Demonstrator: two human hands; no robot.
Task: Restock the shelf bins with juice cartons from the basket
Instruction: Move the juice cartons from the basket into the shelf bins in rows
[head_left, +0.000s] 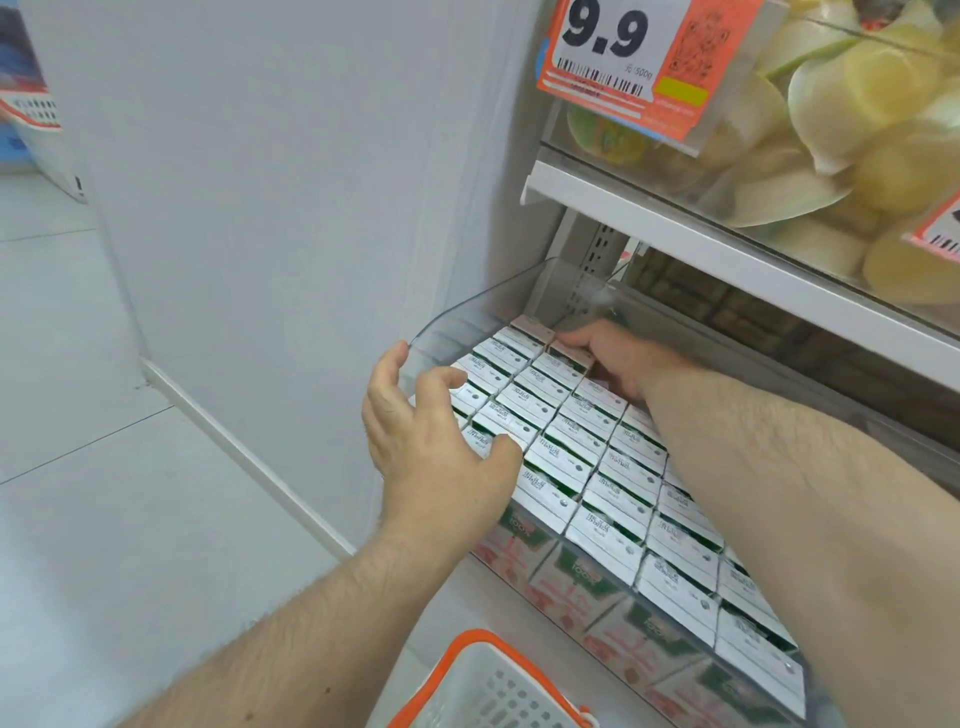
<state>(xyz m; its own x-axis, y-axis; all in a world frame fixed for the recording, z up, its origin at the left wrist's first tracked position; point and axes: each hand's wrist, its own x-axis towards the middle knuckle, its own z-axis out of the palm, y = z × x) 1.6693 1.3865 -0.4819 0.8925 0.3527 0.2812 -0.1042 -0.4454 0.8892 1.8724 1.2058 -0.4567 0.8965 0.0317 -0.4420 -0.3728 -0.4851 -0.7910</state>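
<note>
Head view: a clear plastic shelf bin (467, 317) with a smooth, rounded front-left corner sits on the lower shelf, packed with small rectangular juice cartons (597, 467) standing upright in tight rows. Their tops are flat white card with folded seams, small printed text and a foil straw dot; their fronts, seen blurred through the bin wall, show green and red print. Left hand (436, 457) hovers over the bin's left corner, palm down, fingers spread and slightly curled, thumb lying across the carton tops, index tip touching or just beside the bin rim; it grips nothing. Right hand (608, 358) reaches deep along the back rows, forearm stretched over the cartons, fingers bent down onto a carton at the far end; cannot tell whether they clasp it or only press it. Below, the white perforated plastic basket with an orange rim (493, 686) shows at the bottom edge. Above, a white metal shelf edge (727, 254) carries a clear bin of pale yellow sealed cups (857, 130) and an orange price label (623, 62) reading 9.9.
</note>
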